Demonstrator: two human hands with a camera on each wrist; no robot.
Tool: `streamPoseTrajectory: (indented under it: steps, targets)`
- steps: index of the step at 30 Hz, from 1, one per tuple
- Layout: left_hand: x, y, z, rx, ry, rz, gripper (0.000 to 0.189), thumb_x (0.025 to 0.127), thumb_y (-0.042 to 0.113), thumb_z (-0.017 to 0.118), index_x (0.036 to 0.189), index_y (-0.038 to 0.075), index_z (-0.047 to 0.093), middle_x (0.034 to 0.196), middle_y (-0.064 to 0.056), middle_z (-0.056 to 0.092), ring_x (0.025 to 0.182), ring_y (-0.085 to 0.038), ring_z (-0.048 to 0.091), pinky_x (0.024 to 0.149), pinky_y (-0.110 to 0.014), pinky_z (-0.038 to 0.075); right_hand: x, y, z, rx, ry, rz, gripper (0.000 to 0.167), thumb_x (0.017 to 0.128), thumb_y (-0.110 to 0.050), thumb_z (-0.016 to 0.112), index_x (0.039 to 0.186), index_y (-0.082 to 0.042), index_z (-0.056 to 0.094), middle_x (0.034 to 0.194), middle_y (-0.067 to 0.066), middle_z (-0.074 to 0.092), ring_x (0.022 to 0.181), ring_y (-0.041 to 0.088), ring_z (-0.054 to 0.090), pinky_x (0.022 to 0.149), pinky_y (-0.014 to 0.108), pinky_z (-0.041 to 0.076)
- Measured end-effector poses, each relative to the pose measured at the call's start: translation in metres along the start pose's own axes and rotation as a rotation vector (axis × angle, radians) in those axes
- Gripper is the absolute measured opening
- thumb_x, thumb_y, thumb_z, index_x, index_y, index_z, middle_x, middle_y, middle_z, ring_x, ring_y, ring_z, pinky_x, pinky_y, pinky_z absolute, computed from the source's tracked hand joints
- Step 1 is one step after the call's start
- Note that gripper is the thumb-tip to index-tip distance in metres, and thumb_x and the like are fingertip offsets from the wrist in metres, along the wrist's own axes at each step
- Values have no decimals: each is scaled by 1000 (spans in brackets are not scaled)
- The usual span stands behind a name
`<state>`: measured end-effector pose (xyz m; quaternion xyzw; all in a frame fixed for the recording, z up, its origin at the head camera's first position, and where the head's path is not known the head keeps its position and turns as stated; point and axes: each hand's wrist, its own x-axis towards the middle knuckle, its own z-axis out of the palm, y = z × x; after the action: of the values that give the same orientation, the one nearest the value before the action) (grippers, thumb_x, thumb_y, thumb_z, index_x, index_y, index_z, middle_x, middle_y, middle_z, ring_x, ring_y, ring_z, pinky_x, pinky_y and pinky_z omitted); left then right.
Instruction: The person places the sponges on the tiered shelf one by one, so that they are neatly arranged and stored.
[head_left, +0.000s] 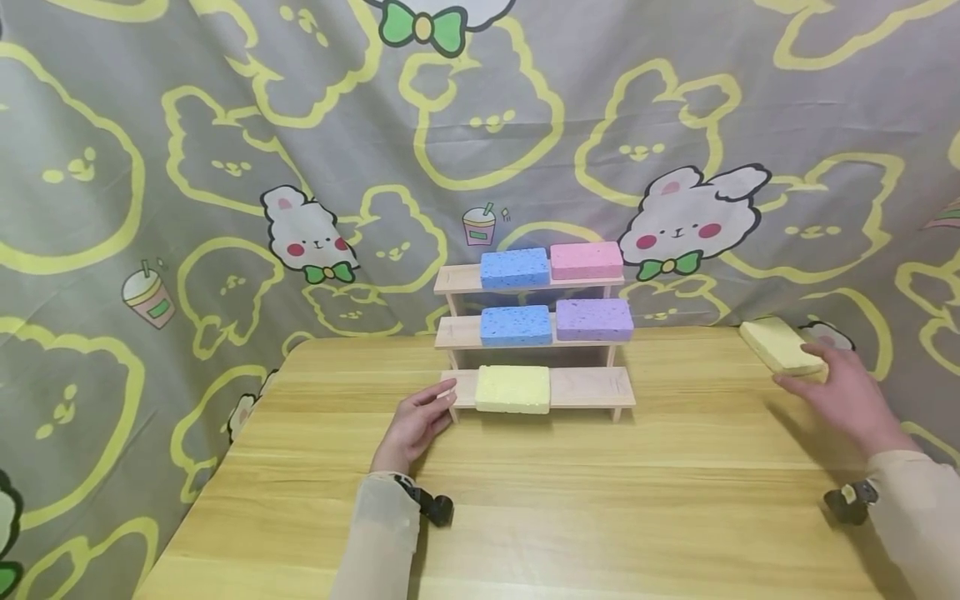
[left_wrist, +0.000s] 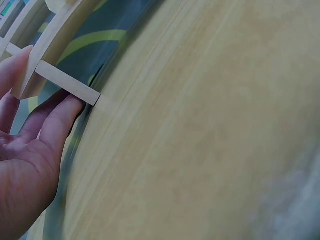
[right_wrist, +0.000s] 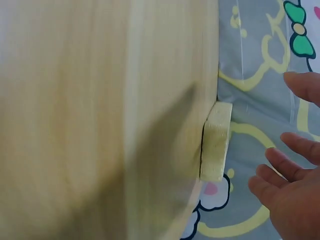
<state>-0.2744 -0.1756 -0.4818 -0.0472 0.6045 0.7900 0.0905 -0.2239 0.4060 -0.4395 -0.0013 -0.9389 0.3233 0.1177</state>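
Note:
My left hand [head_left: 416, 423] holds the left end of a three-tier wooden display rack [head_left: 592, 386]. In the left wrist view, the fingers of the left hand [left_wrist: 35, 150] lie on both sides of the rack's end, beside a short leg [left_wrist: 67, 82]. A yellow sponge [head_left: 513, 389] sits on the bottom tier, left of its middle. At the right, my right hand [head_left: 851, 396] hovers by a second yellow sponge [head_left: 780, 346] lying on the table. The right wrist view shows this right hand [right_wrist: 295, 185] with thumb and fingers spread, apart from that sponge [right_wrist: 216, 142].
The middle tier bears a blue sponge [head_left: 515, 325] and a purple sponge [head_left: 594, 320]. On the top tier sit another blue sponge [head_left: 514, 267] and a pink one [head_left: 587, 261]. A patterned curtain [head_left: 360, 150] hangs behind the wooden table [head_left: 570, 517].

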Motion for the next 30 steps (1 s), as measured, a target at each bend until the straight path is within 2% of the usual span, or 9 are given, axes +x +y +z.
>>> streamPoseTrajectory:
  steps: [1, 4, 13, 18, 21, 23, 26, 28, 30]
  targets:
    - [0, 0, 0, 0, 1, 1, 38, 93, 0, 65, 130, -4, 60, 136, -15, 54, 108, -23, 62, 98, -42, 47, 3, 2, -1, -4, 0, -5, 72, 95, -29, 64, 137, 20, 32, 143, 46, 19, 125, 67, 18, 94, 77, 19]
    - [0, 1, -1, 1, 0, 3, 36, 92, 0, 66, 128, -3, 62, 137, -16, 54, 108, -23, 63, 96, -41, 48, 12, 7, -5, -23, -5, -13, 75, 94, -28, 66, 137, 22, 31, 132, 49, 30, 119, 67, 24, 93, 76, 22]
    - [0, 1, -2, -29, -4, -4, 37, 91, -2, 66, 128, -2, 63, 138, -14, 53, 109, -25, 62, 96, -40, 49, 27, 16, -15, -81, -109, 52, 92, 95, -42, 61, 137, 28, 19, 129, 53, 26, 116, 68, 25, 91, 76, 24]
    - [0, 2, -1, -35, -1, 1, 35, 91, -2, 66, 126, -2, 64, 137, -16, 54, 108, -25, 63, 96, -41, 49, 33, 18, -15, -98, -159, 76, 96, 96, -45, 60, 135, 31, 15, 126, 55, 24, 112, 69, 27, 90, 76, 26]
    - [-1, 3, -1, -32, 1, 3, 34, 91, -2, 66, 125, -2, 64, 136, -16, 54, 108, -25, 63, 96, -41, 49, 36, 20, -13, -116, -165, 80, 95, 96, -44, 60, 132, 33, 18, 123, 56, 28, 109, 68, 31, 88, 75, 30]
    - [-1, 3, -1, -27, 2, 3, 33, 92, -1, 66, 125, -2, 65, 136, -16, 54, 107, -25, 63, 95, -41, 49, 37, 23, -11, -135, -160, 72, 90, 95, -43, 61, 131, 30, 25, 118, 54, 34, 105, 67, 37, 84, 73, 34]
    - [-1, 3, -1, -25, 5, 1, 33, 91, -1, 66, 124, -2, 65, 136, -15, 55, 107, -25, 63, 95, -41, 49, 39, 29, -10, -160, -159, 63, 79, 93, -42, 64, 120, 27, 35, 107, 50, 43, 96, 63, 44, 77, 69, 40]
    - [-1, 2, 0, -17, -2, 3, 34, 92, -1, 66, 126, -2, 65, 137, -16, 54, 108, -25, 63, 95, -41, 49, 39, 33, -9, -177, -155, 67, 76, 92, -43, 65, 113, 25, 37, 102, 47, 45, 92, 63, 45, 73, 67, 41]
    - [-1, 2, 0, -14, -7, 6, 35, 92, -1, 66, 127, -3, 64, 138, -16, 53, 108, -24, 63, 96, -41, 49, 39, 36, -9, -188, -155, 84, 77, 91, -44, 66, 112, 24, 37, 103, 46, 45, 93, 65, 41, 74, 69, 39]
